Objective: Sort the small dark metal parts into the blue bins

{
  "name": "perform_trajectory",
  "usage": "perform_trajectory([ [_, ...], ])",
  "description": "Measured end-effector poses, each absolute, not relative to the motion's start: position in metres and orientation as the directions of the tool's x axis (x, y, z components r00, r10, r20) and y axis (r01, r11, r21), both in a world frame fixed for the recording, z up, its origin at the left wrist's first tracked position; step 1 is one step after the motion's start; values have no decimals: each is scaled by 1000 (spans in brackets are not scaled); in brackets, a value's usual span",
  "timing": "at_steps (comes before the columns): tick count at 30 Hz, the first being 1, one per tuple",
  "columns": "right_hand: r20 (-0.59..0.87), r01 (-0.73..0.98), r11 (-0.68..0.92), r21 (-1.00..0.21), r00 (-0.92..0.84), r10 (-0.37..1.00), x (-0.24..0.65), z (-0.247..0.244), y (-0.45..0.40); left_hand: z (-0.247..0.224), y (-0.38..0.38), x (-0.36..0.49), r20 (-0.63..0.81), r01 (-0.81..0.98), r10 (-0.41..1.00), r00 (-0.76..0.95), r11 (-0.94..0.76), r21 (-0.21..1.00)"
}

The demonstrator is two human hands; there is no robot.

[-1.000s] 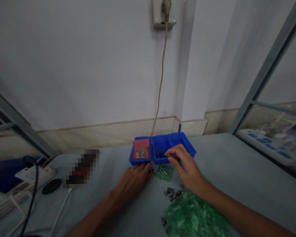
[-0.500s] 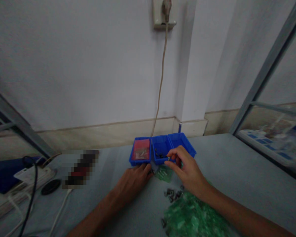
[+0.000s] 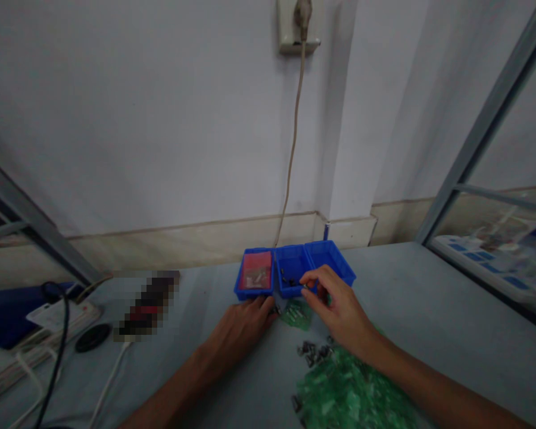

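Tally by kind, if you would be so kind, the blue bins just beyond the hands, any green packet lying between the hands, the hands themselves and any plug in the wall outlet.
Blue bins: 3
Green packet: 1
Hands, left hand and right hand: 2
Wall plug: 1
Total: 7
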State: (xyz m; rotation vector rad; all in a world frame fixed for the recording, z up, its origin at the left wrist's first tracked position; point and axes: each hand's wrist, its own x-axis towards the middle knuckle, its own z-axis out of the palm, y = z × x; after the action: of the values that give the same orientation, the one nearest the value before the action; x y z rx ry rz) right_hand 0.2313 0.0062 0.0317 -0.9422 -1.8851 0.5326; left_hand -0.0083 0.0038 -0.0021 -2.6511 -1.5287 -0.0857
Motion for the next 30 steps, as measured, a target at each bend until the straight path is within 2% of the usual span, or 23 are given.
perform_trajectory([
  [7,502,274,547,-791,-222,836,230,28,12,0,3,-7,89,867,862,498,-496,-46],
  [11,372,85,404,-911,-253,893,230,25,19,4,2,-6,68,860,857,511,-509,-40],
  [15,265,-62,258,-964,-276,924,230,24,23,2,3,-8,84,857,853,515,-513,-48],
  [22,132,-293,39,-955,-307,942,230,27,22,-4,5,-9,102,859,853,512,-509,-57],
  [30,96,-344,-20,-939,-316,944,230,27,21,-1,3,-8,97,861,855,509,-506,-59],
])
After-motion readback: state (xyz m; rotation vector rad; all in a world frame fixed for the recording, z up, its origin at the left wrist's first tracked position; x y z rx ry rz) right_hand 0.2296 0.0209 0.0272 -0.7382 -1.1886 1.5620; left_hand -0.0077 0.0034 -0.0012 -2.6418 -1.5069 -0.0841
